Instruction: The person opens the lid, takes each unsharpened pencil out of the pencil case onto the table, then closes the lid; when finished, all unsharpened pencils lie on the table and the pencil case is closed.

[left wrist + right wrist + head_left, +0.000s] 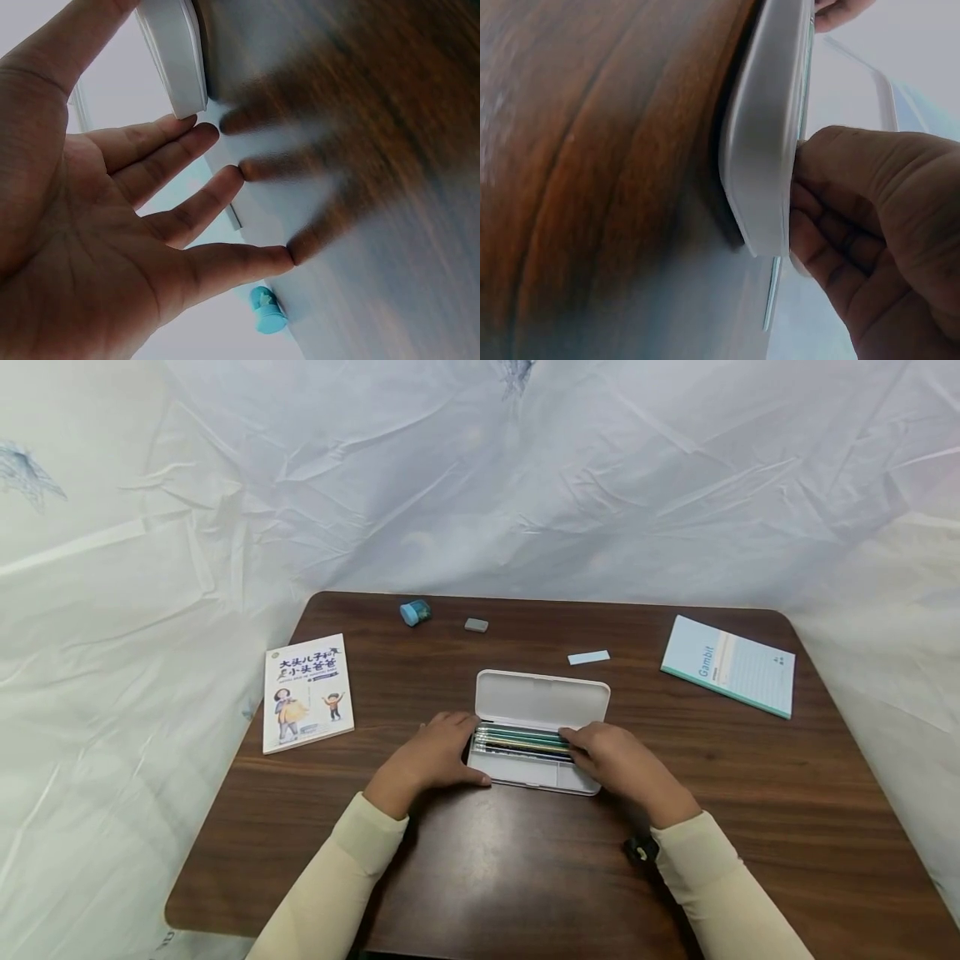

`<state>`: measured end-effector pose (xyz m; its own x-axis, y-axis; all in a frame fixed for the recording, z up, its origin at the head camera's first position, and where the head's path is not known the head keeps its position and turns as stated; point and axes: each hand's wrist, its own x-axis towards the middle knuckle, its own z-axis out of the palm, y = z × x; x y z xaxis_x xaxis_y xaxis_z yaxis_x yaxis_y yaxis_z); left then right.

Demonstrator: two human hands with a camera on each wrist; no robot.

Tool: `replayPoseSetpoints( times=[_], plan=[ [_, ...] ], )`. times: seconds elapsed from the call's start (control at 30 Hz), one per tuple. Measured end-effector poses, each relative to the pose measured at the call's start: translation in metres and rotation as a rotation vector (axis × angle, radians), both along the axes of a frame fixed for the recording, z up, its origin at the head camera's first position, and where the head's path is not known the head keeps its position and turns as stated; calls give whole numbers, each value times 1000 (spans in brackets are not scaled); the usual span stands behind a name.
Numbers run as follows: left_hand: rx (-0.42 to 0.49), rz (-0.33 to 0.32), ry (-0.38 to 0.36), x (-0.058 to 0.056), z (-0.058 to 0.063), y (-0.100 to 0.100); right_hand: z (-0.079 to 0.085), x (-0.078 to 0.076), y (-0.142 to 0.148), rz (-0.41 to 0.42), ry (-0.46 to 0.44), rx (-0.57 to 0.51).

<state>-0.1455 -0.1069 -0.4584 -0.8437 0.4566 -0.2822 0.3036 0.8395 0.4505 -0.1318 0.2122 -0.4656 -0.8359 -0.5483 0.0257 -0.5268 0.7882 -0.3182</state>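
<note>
An open white pencil case (pixel 536 772) lies on the table with its lid (pixel 542 695) raised at the back. Several pencils (pixel 521 740), green and dark ones among them, lie lengthwise inside. My left hand (pixel 435 752) rests at the case's left end. Its fingers are spread and nearly straight in the left wrist view, with fingertips on the table and against the case. At the right end, my right hand (pixel 611 758) reaches in with bent fingers and grips the pencils' ends. In the right wrist view, the thumb and fingertips are partly hidden behind the case wall (pixel 761 165).
On the left lies a picture-cover book (pixel 307 693). A blue pencil sharpener (pixel 415 612), a grey eraser (pixel 476 625) and a pale blue strip (pixel 588 657) lie behind the case. A light blue notebook (pixel 727 667) is at the right. White sheeting (pixel 525 485) hangs behind the table.
</note>
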Motion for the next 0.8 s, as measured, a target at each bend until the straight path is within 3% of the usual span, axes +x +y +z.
replayPoseSetpoints(
  times=[0.17,0.23,0.4,0.5,0.8],
  plan=[
    [49,-7,25,-9,-27,-6,10,0,15,-69,2,-47],
    [54,-9,28,-10,-28,-7,18,2,27,-92,19,-76],
    [16,-12,-2,-5,-8,-1,37,12,70,-170,90,-121],
    [-1,-14,0,-4,-3,1,39,18,100,-237,89,-127],
    [8,-19,-3,-3,-1,-1,22,23,167,-448,-154,-166]
  ],
)
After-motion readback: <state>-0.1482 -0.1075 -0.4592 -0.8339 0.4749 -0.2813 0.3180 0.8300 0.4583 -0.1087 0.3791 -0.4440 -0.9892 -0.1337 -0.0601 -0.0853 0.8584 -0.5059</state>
